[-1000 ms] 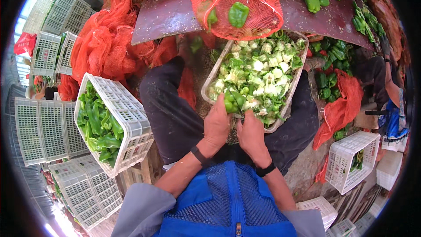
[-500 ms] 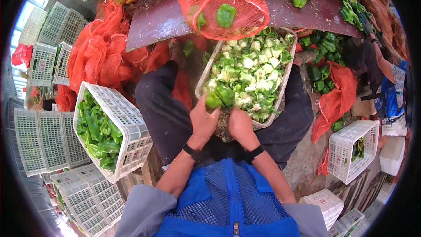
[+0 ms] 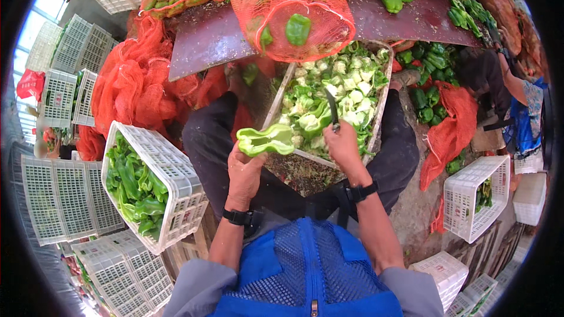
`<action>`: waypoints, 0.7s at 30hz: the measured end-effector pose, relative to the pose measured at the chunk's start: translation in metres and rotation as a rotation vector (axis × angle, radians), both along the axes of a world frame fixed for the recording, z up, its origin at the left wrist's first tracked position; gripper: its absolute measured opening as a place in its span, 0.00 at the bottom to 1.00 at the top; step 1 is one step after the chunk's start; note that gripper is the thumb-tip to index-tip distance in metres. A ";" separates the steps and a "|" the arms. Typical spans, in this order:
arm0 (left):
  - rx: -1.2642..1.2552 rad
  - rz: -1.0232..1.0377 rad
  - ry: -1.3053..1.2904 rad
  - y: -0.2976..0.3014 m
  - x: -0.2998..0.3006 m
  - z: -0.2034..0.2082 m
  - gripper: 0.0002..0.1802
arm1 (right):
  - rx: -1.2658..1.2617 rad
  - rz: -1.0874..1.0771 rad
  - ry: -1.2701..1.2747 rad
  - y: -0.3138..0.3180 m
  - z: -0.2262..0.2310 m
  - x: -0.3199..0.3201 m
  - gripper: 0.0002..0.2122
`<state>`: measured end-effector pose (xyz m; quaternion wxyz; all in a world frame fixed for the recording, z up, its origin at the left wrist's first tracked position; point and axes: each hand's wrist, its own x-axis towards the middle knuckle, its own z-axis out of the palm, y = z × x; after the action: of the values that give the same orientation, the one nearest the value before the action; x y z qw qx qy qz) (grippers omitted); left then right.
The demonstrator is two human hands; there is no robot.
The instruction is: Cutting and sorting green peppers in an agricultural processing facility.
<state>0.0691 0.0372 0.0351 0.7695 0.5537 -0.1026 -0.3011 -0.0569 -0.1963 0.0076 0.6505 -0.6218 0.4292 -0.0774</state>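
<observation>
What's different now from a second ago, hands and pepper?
The left hand has pulled away to the left, out of the tray, carrying an opened green pepper. Earlier both hands worked close together at the tray's near end. The right hand stays at the tray, its knife now pointing up over the scraps. The white basket of peppers and the red net sack are placed as before.

White crate (image 3: 176,176) of green peppers, orange net sack (image 3: 282,6), empty white crates (image 3: 64,199), dark red board (image 3: 205,38)
</observation>
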 end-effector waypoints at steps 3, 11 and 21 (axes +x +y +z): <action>-0.103 -0.031 0.110 -0.004 -0.008 0.007 0.29 | -0.150 -0.027 -0.144 0.010 0.040 -0.001 0.04; 0.043 -0.184 0.027 -0.021 -0.020 0.010 0.39 | -0.283 0.317 -0.201 0.045 0.059 -0.013 0.10; -0.015 -0.211 0.200 -0.029 -0.042 -0.007 0.32 | -0.022 0.317 -0.186 0.043 0.047 -0.030 0.05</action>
<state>0.0267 0.0084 0.0282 0.7439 0.5015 -0.0855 -0.4333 -0.0871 -0.1537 0.0549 0.6846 -0.6789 0.2631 -0.0356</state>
